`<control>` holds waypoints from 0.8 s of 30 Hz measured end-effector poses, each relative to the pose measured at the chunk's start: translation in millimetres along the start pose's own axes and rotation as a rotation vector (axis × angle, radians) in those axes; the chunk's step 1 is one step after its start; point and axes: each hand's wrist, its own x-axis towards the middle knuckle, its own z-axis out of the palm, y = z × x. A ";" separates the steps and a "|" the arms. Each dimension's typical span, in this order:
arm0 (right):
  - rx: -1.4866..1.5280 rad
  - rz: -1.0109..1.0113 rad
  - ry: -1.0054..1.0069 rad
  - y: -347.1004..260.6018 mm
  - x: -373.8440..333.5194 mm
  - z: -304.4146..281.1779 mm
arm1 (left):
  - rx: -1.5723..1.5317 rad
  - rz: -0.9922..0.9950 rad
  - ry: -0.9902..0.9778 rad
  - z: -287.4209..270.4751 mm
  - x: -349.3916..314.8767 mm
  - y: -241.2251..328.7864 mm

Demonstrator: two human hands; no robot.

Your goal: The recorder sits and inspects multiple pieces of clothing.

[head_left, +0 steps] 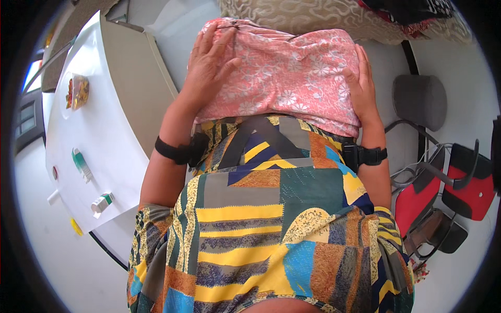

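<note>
Head view: left hand (207, 68) splayed loose on wrinkly pink floral cloth (292, 75); right hand (362, 86) hugs its edge, can't tell if gripping.

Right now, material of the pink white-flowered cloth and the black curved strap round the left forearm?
Pink white-flowered cloth: likely cotton-like fabric, matte; soft creases, no shine.
Black curved strap: probably textile or soft rubber, dull; it curves smoothly, surface detail unclear.

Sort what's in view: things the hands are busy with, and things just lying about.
In use:
- pink floral fabric, with the left hand spread on it and the right hand at its edge

Lying about:
- clear container and green-and-white packages on the white table
- red-and-black seating
</note>
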 end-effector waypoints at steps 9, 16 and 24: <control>0.587 0.376 0.100 62.4 -4.9 18.2 | -0.554 -0.375 0.050 -7.3 22.1 -35.6; 0.904 0.951 -0.034 71.6 -21.9 33.5 | 0.068 -0.282 0.070 -22.9 17.8 -55.6; 0.829 0.808 0.124 127.9 -33.9 39.0 | -0.233 -0.377 0.400 -33.9 11.0 -29.8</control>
